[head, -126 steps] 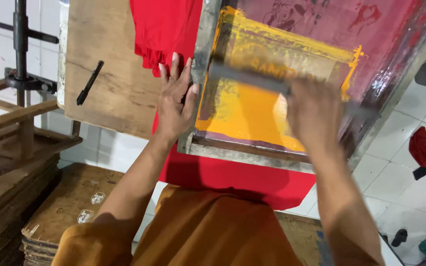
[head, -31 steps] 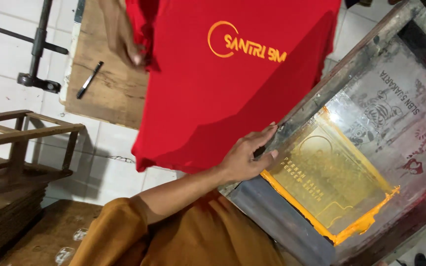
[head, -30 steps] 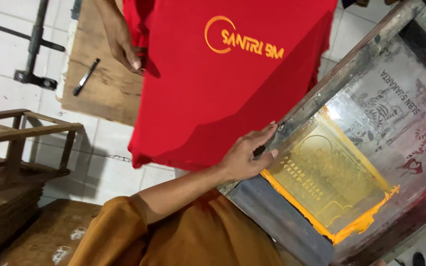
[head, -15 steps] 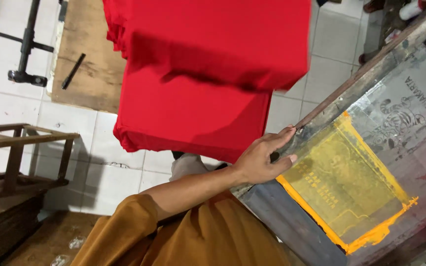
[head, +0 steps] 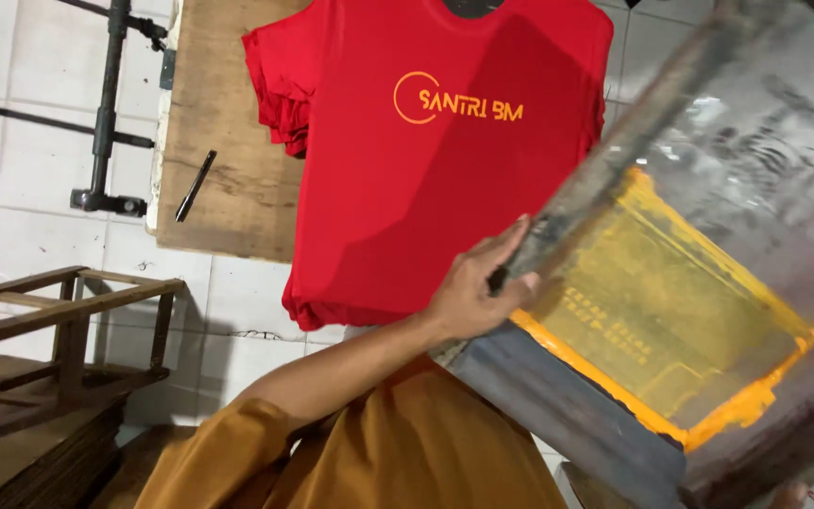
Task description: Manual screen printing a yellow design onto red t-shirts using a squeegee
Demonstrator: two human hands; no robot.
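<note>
A red T-shirt point(head: 426, 188) with a fresh orange print of a ring and lettering lies flat on a stack of red shirts on the wooden board point(head: 223, 188). My left hand point(head: 478, 287) grips the near-left edge of the printing screen frame point(head: 567, 415), which is tilted up off the shirt to the right. The screen's mesh point(head: 671, 311) is smeared with orange ink. A sliver of what may be my right hand point(head: 789, 493) shows under the frame's lower corner at the bottom edge; most of it is hidden.
A black marker point(head: 195, 186) lies on the board's left part. A black metal bar and clamp point(head: 104, 104) sit on the white tiled floor at left. A wooden rack point(head: 58, 330) and stacked boards stand at lower left.
The screen, pressed flat under both hands four seconds ago, is now lifted. The printed shirt, held up in the air by another hand a second ago, now lies flat on the stack.
</note>
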